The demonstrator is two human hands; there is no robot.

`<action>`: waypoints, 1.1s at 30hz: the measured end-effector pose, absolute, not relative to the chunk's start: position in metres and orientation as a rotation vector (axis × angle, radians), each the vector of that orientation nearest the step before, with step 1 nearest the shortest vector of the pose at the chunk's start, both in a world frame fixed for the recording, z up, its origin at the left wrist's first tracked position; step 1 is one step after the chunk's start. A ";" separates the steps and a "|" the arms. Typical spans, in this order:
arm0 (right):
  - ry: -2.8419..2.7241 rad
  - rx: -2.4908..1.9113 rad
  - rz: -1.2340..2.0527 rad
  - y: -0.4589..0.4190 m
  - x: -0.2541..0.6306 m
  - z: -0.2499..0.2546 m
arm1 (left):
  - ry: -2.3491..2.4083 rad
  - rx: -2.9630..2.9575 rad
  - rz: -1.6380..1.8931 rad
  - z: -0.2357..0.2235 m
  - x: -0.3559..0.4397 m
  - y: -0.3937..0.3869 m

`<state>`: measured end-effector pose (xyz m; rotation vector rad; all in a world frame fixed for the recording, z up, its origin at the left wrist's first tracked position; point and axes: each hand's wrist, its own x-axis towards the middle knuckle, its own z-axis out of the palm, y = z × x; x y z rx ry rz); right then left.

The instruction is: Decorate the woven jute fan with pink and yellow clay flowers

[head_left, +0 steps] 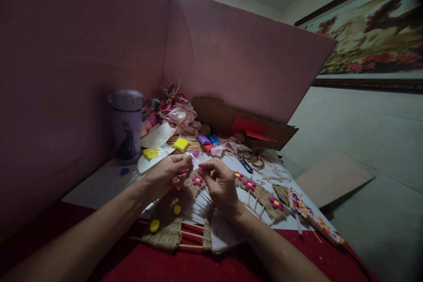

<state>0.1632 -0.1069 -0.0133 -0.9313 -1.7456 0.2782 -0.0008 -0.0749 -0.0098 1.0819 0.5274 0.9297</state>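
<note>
My left hand (170, 172) and my right hand (220, 183) meet over a fan-shaped craft of jute twine and wooden sticks (172, 229). Both hands have their fingers curled in a pinch. The left one holds a small piece of magenta clay (183, 171). What the right fingertips hold is too small to make out. A magenta clay flower with a yellow centre (197, 180) sits on the craft between the hands. More such flowers (249, 183) lie to the right, and yellow clay dots (154, 225) lie on the near left part.
A purple lidded cup (127, 124) stands at the back left beside paper plates (155, 136) and yellow clay (180, 144). Purple and blue clay packs (208, 140), blue-handled scissors (243, 163), a coil of twine (256, 158) and a cardboard box (244, 123) lie behind. Pink boards wall the table.
</note>
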 end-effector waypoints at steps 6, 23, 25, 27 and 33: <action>-1.733 -0.935 0.283 -0.107 0.163 -0.012 | 0.522 1.097 0.939 -0.010 -0.001 -0.075; -1.681 -0.988 0.315 -0.104 0.164 -0.018 | 0.547 1.112 0.955 -0.011 -0.001 -0.075; -1.699 -0.992 0.302 -0.105 0.165 -0.017 | 0.535 1.130 0.946 -0.011 -0.001 -0.075; -1.730 -0.987 0.296 -0.106 0.166 -0.017 | 0.514 1.141 0.928 -0.011 -0.001 -0.076; -1.754 -0.988 0.246 -0.108 0.164 -0.017 | 0.518 1.150 0.921 -0.011 0.000 -0.076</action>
